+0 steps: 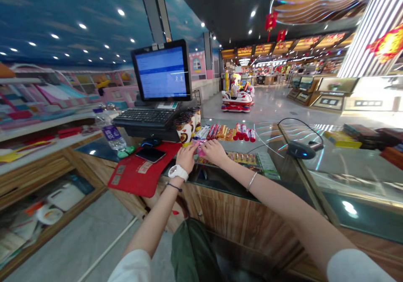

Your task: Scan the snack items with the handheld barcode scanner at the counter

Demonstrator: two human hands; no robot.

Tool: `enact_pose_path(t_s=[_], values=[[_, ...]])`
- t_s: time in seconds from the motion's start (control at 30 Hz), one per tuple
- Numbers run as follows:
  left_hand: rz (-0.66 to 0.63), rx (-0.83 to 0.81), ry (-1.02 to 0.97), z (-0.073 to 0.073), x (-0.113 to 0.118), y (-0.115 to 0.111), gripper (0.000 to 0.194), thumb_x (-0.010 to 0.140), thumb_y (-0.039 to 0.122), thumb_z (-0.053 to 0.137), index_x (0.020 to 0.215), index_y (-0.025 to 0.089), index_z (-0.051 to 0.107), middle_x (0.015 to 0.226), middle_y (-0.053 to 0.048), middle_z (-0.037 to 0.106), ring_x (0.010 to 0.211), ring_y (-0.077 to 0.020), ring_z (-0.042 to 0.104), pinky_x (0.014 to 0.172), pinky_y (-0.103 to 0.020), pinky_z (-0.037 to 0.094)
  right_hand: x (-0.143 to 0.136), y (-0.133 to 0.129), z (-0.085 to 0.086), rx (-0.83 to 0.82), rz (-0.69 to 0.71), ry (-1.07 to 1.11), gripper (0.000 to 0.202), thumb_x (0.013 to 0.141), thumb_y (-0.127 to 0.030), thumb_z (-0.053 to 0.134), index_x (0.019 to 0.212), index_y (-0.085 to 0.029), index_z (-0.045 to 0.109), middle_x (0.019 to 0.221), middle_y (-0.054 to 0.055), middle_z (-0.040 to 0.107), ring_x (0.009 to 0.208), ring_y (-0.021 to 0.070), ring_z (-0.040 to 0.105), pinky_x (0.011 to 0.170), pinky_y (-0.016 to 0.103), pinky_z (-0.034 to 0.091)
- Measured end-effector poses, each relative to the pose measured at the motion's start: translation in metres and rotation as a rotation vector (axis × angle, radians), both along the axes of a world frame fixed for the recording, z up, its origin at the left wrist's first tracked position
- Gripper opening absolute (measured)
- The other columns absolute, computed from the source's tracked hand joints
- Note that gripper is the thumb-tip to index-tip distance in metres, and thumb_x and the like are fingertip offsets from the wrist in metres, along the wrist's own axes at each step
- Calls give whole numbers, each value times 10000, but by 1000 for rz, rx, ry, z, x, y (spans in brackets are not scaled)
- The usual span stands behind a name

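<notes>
My left hand (186,156) and my right hand (215,152) meet over the glass counter, fingers closed on a small pink packet (202,149). Its exact kind is too small to make out, and the fingers hide part of it. Just beyond my hands lies a row of wrapped snacks: red packets (213,131), orange packets (221,132) and red tubes (244,131). Patterned cups (184,131) stand behind my left hand. A flat sheet of small packaged items (245,158) is to the right of my right hand, partly under the forearm.
At left stand a monitor (162,72), a keyboard (143,117) and a purple-labelled bottle (113,138). A phone (150,154) and a mouse (151,142) rest by a red mat (135,182). On the right sits a black corded device (301,149) beside the counter's metal edge (294,164).
</notes>
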State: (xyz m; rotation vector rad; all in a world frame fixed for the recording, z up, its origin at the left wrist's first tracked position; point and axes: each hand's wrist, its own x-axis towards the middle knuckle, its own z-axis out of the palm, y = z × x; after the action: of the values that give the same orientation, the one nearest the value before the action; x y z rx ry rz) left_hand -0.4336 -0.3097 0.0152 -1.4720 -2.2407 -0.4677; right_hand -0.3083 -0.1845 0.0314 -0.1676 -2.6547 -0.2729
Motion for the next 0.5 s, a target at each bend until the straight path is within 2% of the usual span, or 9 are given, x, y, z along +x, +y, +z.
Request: enact_pose_path(t_s=[0.17,0.27,0.37,0.5], values=[[51,11,-91,-8,7,-10,528,836,112,500,1350,207,571,1326,-110,664,1208,-275,627,1108,-492,413,-18,-6,-4,-36,-15,35,356,921,-334,642,1193,-104,646,1231,208,640,1161,325,551,992,449,410],[57,18,-113,-10,7,-8,441,847,195,553,1284,219,608,1236,-107,714,1147,-284,660,1094,-518,416,-22,-5,-7,-61,-15,25,345,927,-325,630,1196,-110,650,1255,193,629,1173,319,546,994,438,425],[66,29,-102,-10,2,-7,338,879,224,549,1204,249,641,1160,-87,744,1086,-278,682,1067,-524,426,-15,3,-11,-138,-10,19,345,944,-335,595,1224,-137,640,1250,163,633,1161,300,563,990,419,448],[103,44,-44,-5,-3,-6,317,886,145,500,1130,259,669,1140,-83,737,1024,-273,689,1002,-496,464,5,14,-17,-274,-68,36,330,947,-251,539,1262,-187,614,1260,143,628,1119,263,608,986,383,470]])
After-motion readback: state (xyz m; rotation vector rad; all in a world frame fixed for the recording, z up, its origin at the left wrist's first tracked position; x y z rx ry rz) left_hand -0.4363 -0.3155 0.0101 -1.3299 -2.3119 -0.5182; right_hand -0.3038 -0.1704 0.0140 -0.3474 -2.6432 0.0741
